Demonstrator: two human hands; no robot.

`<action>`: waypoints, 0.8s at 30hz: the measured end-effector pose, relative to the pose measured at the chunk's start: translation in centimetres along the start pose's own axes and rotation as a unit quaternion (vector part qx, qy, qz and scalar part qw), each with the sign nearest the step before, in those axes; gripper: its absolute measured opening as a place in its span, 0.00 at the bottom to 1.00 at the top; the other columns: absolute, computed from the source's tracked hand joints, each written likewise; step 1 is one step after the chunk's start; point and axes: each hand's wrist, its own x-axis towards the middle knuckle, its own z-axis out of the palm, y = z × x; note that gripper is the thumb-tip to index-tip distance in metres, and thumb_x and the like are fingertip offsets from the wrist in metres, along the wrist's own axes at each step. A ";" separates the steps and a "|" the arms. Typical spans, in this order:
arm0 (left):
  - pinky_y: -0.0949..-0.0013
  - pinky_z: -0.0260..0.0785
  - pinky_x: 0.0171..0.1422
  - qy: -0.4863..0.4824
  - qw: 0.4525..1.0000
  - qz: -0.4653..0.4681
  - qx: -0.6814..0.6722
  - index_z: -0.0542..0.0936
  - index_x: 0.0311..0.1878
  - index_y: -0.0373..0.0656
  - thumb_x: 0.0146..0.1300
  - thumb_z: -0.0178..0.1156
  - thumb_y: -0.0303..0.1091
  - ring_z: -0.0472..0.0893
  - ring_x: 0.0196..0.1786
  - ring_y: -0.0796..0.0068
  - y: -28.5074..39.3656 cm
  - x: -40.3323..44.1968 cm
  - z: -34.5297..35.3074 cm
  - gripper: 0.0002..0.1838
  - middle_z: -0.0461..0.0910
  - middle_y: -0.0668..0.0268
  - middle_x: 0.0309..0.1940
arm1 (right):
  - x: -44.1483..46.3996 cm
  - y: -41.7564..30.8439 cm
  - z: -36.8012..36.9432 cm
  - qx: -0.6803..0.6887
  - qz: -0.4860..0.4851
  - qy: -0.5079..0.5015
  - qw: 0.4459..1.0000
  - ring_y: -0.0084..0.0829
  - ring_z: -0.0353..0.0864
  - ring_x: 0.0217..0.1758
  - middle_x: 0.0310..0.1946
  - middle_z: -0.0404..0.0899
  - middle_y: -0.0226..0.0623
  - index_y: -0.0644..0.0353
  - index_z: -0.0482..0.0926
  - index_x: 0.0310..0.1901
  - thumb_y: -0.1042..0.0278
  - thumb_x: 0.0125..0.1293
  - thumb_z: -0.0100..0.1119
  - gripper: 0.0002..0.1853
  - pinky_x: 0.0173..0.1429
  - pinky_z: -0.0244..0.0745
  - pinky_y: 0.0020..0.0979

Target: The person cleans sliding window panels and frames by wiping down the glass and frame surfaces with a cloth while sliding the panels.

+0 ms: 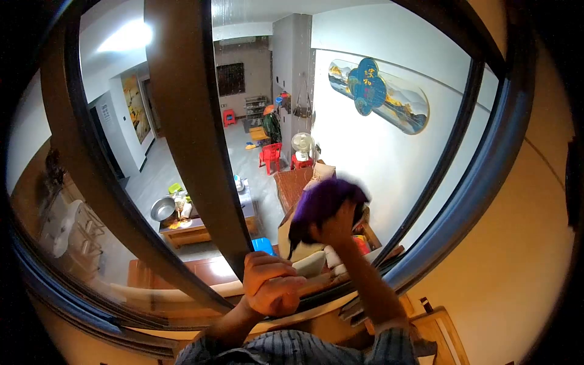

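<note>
My right hand is raised in front of the window pane and holds a bunched purple cloth. The cloth's edges are smeared by motion, and a dark corner hangs down at its left. Whether it touches the glass I cannot tell. Lower and to the left, my left hand is closed around the lower part of the dark upright window frame. Its fingers curl over the frame's edge.
Through the window are a low table with a metal basin, a red chair, a white fan and a wall picture. The dark outer frame curves along the right. A wooden chair stands at bottom right.
</note>
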 end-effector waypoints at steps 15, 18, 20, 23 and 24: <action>0.63 0.69 0.48 -0.039 0.998 -0.021 0.037 0.83 0.43 0.53 0.61 0.62 0.24 0.81 0.39 0.69 -0.9 0.9 2.2 0.10 0.79 0.71 0.37 | 23.4 4.0 -12.9 -0.066 -0.013 0.308 0.949 0.72 0.63 0.71 0.59 0.71 0.69 0.63 0.80 0.53 0.48 0.67 0.60 0.25 0.72 0.51 0.74; 0.63 0.68 0.48 -0.050 0.997 -0.048 0.031 0.82 0.44 0.53 0.64 0.62 0.24 0.81 0.40 0.69 -1.2 1.0 4.4 0.10 0.79 0.70 0.37 | 16.2 4.0 -10.5 -0.019 0.041 0.211 0.977 0.77 0.60 0.71 0.63 0.70 0.66 0.58 0.79 0.61 0.43 0.67 0.56 0.30 0.71 0.48 0.80; 0.62 0.68 0.48 -0.054 0.996 -0.046 0.052 0.82 0.44 0.52 0.63 0.61 0.24 0.81 0.40 0.69 -1.1 1.2 5.9 0.10 0.79 0.70 0.37 | 10.8 4.4 -7.6 -0.029 0.046 0.173 0.984 0.78 0.57 0.72 0.69 0.66 0.66 0.56 0.75 0.67 0.39 0.68 0.50 0.35 0.72 0.42 0.82; 0.62 0.68 0.48 -0.067 0.995 -0.041 0.059 0.82 0.44 0.52 0.63 0.61 0.23 0.80 0.41 0.69 -1.4 0.8 6.5 0.10 0.79 0.69 0.37 | 3.1 4.0 -3.4 -0.031 0.044 0.120 0.991 0.79 0.55 0.74 0.71 0.63 0.67 0.59 0.70 0.71 0.38 0.71 0.46 0.37 0.73 0.39 0.82; 0.62 0.68 0.48 -0.072 0.995 -0.040 0.058 0.82 0.44 0.52 0.63 0.61 0.23 0.80 0.41 0.68 -1.4 0.7 6.6 0.11 0.79 0.69 0.37 | 0.6 3.4 -2.5 -0.020 0.049 0.098 0.994 0.78 0.55 0.74 0.72 0.63 0.67 0.60 0.70 0.71 0.38 0.72 0.46 0.37 0.74 0.39 0.82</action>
